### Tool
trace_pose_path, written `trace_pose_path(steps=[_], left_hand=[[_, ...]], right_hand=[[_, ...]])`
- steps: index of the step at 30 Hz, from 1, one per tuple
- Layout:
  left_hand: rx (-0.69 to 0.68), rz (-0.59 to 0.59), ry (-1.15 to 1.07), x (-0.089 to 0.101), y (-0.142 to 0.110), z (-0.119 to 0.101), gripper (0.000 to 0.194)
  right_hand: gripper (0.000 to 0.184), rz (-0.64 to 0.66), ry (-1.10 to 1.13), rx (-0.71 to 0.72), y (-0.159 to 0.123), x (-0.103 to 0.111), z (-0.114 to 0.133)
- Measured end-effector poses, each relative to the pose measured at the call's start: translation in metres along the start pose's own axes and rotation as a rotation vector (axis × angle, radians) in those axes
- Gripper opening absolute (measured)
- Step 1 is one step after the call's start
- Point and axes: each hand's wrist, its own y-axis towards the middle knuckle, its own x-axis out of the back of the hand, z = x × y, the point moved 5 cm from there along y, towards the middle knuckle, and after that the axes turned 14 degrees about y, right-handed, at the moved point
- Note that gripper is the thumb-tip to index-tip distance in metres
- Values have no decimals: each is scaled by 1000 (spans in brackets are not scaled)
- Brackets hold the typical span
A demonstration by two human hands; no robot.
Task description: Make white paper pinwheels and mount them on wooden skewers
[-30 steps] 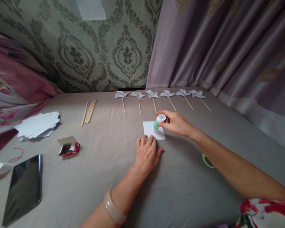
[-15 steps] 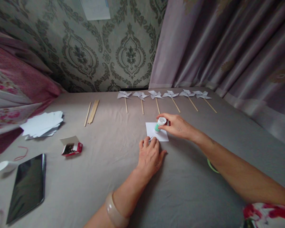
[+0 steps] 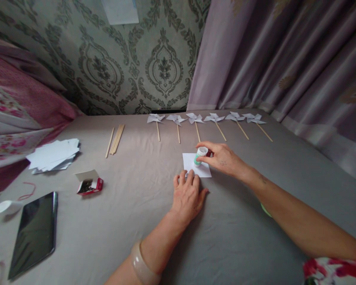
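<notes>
A small white paper square (image 3: 189, 160) lies flat on the grey cloth in front of me. My right hand (image 3: 221, 158) grips a green and white glue stick (image 3: 199, 156), its lower end down on the paper. Fingertips of my left hand (image 3: 188, 194) press on the paper's near edge, the fingers spread and the thumb out to the right. Beyond my right hand lies a row of paper pinwheels (image 3: 195, 118) on wooden sticks.
On the left are loose wooden sticks (image 3: 117, 139), a stack of white paper (image 3: 53, 155), an open red box (image 3: 89, 185) with small dark pieces, a black tablet (image 3: 34, 233), a red cord (image 3: 28, 192) and a white object (image 3: 6, 207). A green ring (image 3: 266, 209) is partly behind my right forearm.
The glue stick has shifted slightly over the paper in my right hand. My left hand stays at the near edge. The whole view has moved a little.
</notes>
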Motion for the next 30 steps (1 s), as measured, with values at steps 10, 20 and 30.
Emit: trace_pose_path(steps=[10, 20, 30], left_hand=[[1, -8, 4, 0, -1, 1, 38], [8, 7, 38, 1, -1, 0, 38], [9, 22, 35, 1, -1, 0, 39]], right_hand=[[32, 124, 62, 69, 3, 2, -4], [38, 23, -102, -7, 1, 5, -10], [32, 140, -264, 58, 10, 2, 9]])
